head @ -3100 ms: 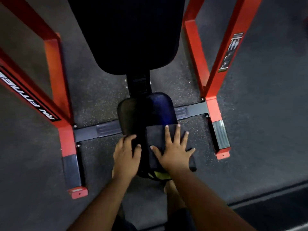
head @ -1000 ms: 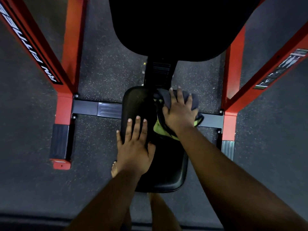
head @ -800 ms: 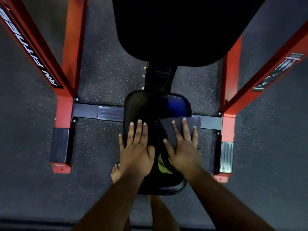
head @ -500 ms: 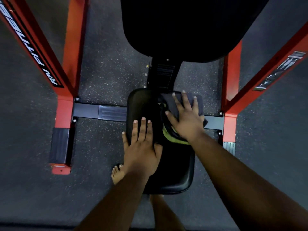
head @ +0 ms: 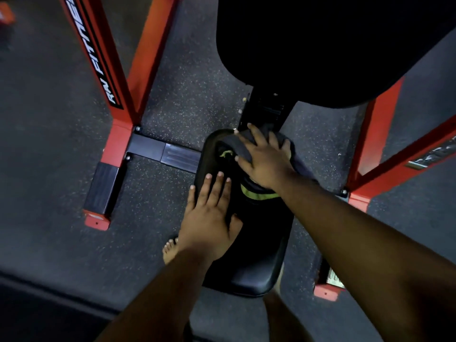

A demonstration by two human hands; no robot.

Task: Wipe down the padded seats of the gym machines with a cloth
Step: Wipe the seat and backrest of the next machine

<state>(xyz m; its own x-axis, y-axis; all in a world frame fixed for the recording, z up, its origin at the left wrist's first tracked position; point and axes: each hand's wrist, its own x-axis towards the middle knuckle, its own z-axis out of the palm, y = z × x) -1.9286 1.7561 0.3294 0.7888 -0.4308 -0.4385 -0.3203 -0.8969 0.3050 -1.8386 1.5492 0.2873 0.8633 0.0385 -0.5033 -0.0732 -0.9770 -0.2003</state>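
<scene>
A black padded seat (head: 256, 255) of a red-framed gym machine lies below me. A dark cloth with a yellow-green edge (head: 256, 195) is spread over the seat's far end. My right hand (head: 265, 157) presses flat on the cloth with fingers straight and spread, near the seat's far edge. My left hand (head: 209, 215) rests flat on the left side of the seat, fingers straight. The large black back pad (head: 320, 45) hangs above the seat's far end.
Red frame posts (head: 116, 77) stand left and right (head: 375, 134) of the seat, joined by a black crossbar (head: 162, 151) on the speckled rubber floor. Red feet with black treads (head: 98, 201) stick out toward me. My bare foot (head: 170, 250) stands left of the seat.
My right hand has pushed the cloth slightly further along the seat toward its far end. My left hand stays planted on the seat's left side. The camera has shifted.
</scene>
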